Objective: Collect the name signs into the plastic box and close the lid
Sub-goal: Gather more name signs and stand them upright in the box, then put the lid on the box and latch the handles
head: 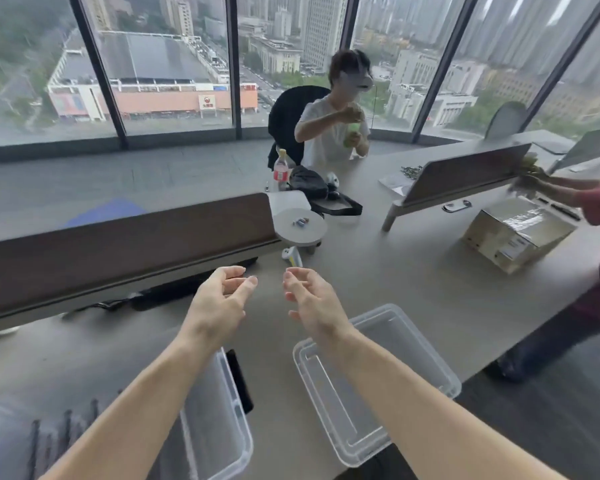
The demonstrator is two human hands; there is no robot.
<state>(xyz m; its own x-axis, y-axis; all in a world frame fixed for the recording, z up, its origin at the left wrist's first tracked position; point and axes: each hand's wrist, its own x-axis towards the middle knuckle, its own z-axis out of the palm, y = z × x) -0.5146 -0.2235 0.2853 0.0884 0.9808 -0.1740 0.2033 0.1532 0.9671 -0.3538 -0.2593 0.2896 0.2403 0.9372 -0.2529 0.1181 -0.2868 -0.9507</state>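
Both my hands are raised over the grey table, palms facing each other, holding nothing. My left hand (222, 299) has loosely curled, parted fingers. My right hand (309, 299) is a hand's width to its right, fingers also apart. A clear plastic box (222, 427) sits below my left forearm near the front edge. A clear plastic lid (406, 344) lies flat on the table under my right forearm. No name signs are recognisable in view.
A brown desk divider (118, 247) runs across the left; a second divider (465, 174) stands at back right. A round white stand (300, 226), a cardboard box (516, 233), a black bag (312, 185) and a bottle (281, 169) are on the table. One person sits opposite, another stands at right.
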